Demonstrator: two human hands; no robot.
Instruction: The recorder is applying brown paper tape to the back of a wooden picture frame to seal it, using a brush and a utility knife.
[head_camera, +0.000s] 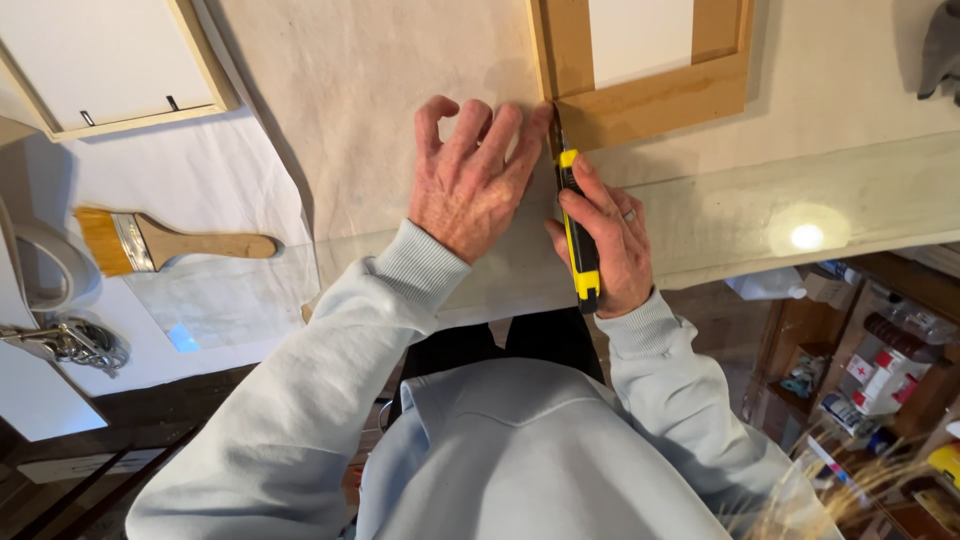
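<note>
My right hand (612, 245) grips a yellow and black utility knife (578, 240). Its tip points away from me, at the lower left corner of a wooden stretcher frame (650, 100). The frame lies on a beige canvas cloth (380, 90) spread over a glass table top (870, 205). My left hand (470, 180) presses its spread fingertips on the cloth just left of the frame's corner, close beside the knife. Both arms wear pale blue sleeves.
A wide paintbrush (165, 242) with a wooden handle lies at the left on a white sheet (200, 170). Another framed white panel (110, 60) sits at the top left. A metal chain or key bunch (75, 342) lies at the left edge. Shelves with bottles (880, 370) stand at the lower right.
</note>
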